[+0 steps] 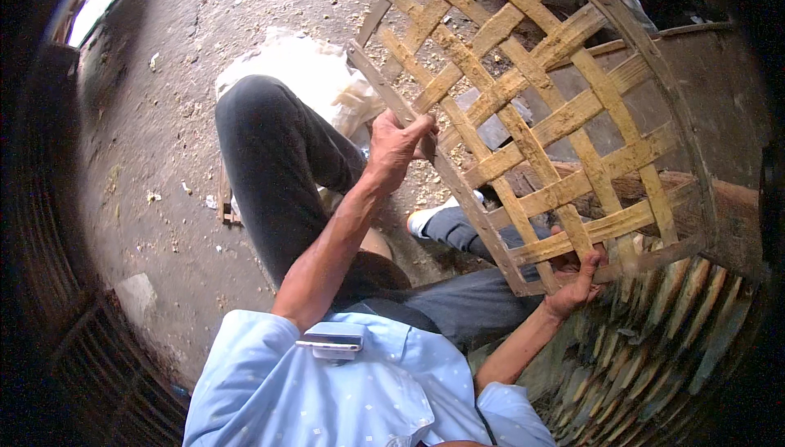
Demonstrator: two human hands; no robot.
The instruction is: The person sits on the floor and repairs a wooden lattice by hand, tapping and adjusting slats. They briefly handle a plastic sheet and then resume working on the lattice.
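Observation:
A woven lattice panel of flat yellowish strips (536,132), framed by thin wooden slats, is held up at a tilt in front of me on the right. My left hand (398,146) is closed round the slat on its left side, thumb on top. At the lower edge, near the bottom corner, my right hand (579,279) grips the frame, with the thumb on the near face and the other fingers partly hidden behind the strips. Through the gaps show the floor, my leg and some boards.
A whitish plastic sheet or sack (286,67) lies beyond my left knee. Wood chips litter the grey floor (176,161). Low at the right is a stack of thin wooden strips (654,341). A wooden beam (732,206) runs along the right. A phone (330,342) rests at my shirt.

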